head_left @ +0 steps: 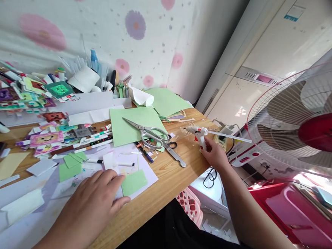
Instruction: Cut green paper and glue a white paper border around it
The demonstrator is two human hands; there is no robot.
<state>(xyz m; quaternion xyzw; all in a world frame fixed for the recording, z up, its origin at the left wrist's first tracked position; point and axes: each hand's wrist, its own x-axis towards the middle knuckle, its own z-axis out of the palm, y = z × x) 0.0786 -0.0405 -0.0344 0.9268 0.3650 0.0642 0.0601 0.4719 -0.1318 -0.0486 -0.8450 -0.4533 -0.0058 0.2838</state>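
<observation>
My right hand (215,154) is wrapped round the handle of a white glue gun (199,134) at the table's right end, and a long clear glue stick (229,136) juts from its back. My left hand (102,191) rests palm down over papers at the table's front, fingers apart. Beside its fingertips lies a small green paper piece (134,183). Large silver scissors (149,132) lie on a green sheet (122,123), and a grey folding cutter (175,155) is just in front of them.
Markers (93,144) and coloured paper cutouts (46,138) cover the table's left half. A white box (90,101) full of supplies lines the back. A fan (304,111) stands at the right, above a red bin (277,207).
</observation>
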